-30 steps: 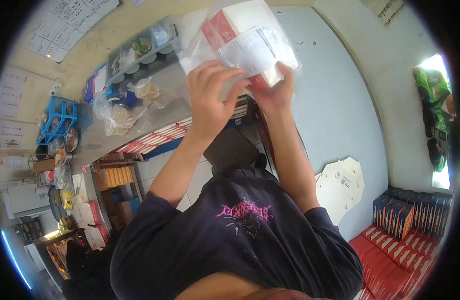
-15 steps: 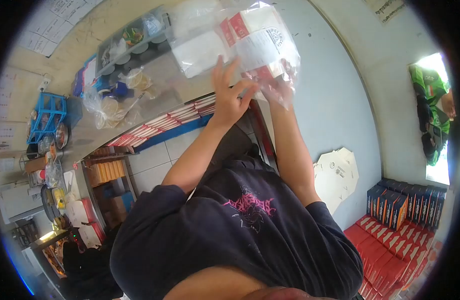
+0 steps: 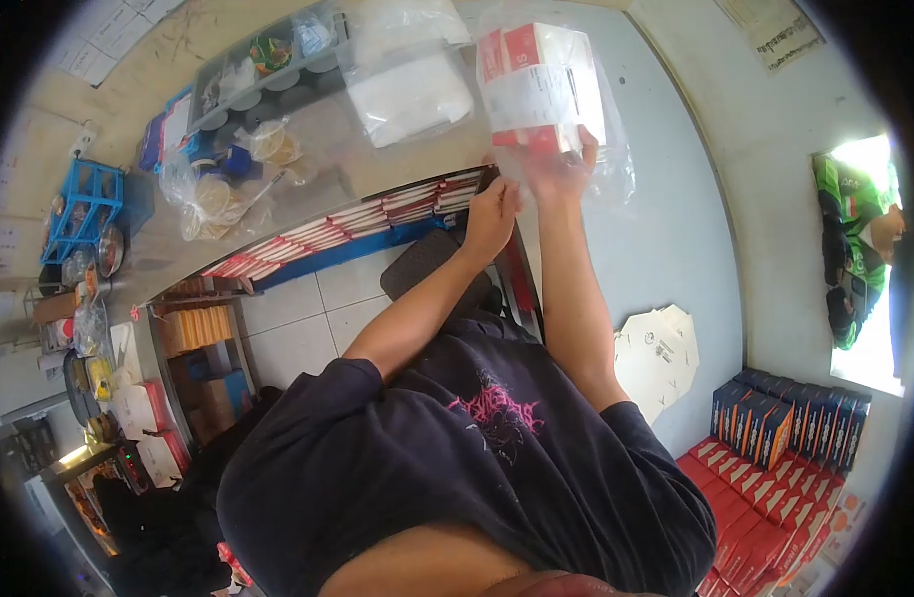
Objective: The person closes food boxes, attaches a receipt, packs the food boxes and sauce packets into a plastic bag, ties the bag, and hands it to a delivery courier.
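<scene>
A clear plastic bag (image 3: 616, 169) surrounds a red and white box (image 3: 556, 75) with a paper slip on its front. My right hand (image 3: 561, 174) grips the box's lower end, thumb up along its side. Just left of it, my left hand (image 3: 494, 214) is closed at the bag's lower left edge, its fingers pinched on what looks like the plastic. A pack of white sheets in clear plastic (image 3: 407, 104) lies on the metal counter, left of the box.
Cups in clear bags (image 3: 218, 194) and a grey organiser tray (image 3: 268, 75) stand on the counter (image 3: 328, 184). Flat cream cartons (image 3: 661, 348) lie right of my right arm. Red boxes (image 3: 765, 488) are stacked at lower right. A person in green (image 3: 855, 239) is beyond the opening.
The box now stands more upright and shows its side. My left hand has dropped and closed from spread fingers. My right thumb now shows against the box.
</scene>
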Tool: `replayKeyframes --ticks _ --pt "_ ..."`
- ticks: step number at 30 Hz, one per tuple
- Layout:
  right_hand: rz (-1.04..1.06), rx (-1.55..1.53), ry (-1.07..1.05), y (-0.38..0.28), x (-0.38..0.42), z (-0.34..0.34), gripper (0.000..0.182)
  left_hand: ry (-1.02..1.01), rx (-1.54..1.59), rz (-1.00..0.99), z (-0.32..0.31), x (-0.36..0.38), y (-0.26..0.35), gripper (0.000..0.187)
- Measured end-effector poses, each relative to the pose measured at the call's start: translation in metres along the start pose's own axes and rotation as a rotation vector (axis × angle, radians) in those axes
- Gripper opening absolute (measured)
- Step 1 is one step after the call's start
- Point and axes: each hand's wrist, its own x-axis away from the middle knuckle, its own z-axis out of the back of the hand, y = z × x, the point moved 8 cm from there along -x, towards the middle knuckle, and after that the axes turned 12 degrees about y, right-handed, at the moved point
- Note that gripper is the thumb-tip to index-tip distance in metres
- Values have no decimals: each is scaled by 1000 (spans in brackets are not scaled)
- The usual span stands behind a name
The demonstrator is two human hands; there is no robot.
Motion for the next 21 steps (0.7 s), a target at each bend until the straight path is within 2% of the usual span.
replayKeyframes --ticks 2,4,6,9,10,12,14,15,16,18,19,21 --pt "12 -8 -3 -5 -7 2 76 -27 -13 -58 1 10 6 26" --pt "54 46 54 -15 -18 7 70 -63 -31 -114 7 26 12 31" --pt "84 98 114 -21 -21 15 68 -290 91 51 2 44 5 35" --pt "116 212 223 -25 -12 40 65 -399 189 120 13 40 48 29" --pt "121 277 272 -27 -7 54 65 -406 189 126 18 37 38 29" --pt "80 338 312 -33 19 79 65 -273 421 -141 38 15 22 25" --pt "-8 303 256 -30 55 93 66 66 633 441 58 -1 -61 43" --pt "-41 279 227 -28 71 101 66 101 623 612 56 -1 -85 65" --pt "-63 248 197 -26 85 108 67 104 624 616 52 -4 -101 65" --pt "-79 171 134 -24 102 124 70 -16 695 647 21 -9 -120 75" --pt "-96 96 76 -27 108 127 73 -201 822 707 -3 1 -86 76" --pt "-83 37 77 -25 118 128 75 -395 802 715 -48 29 -98 70"
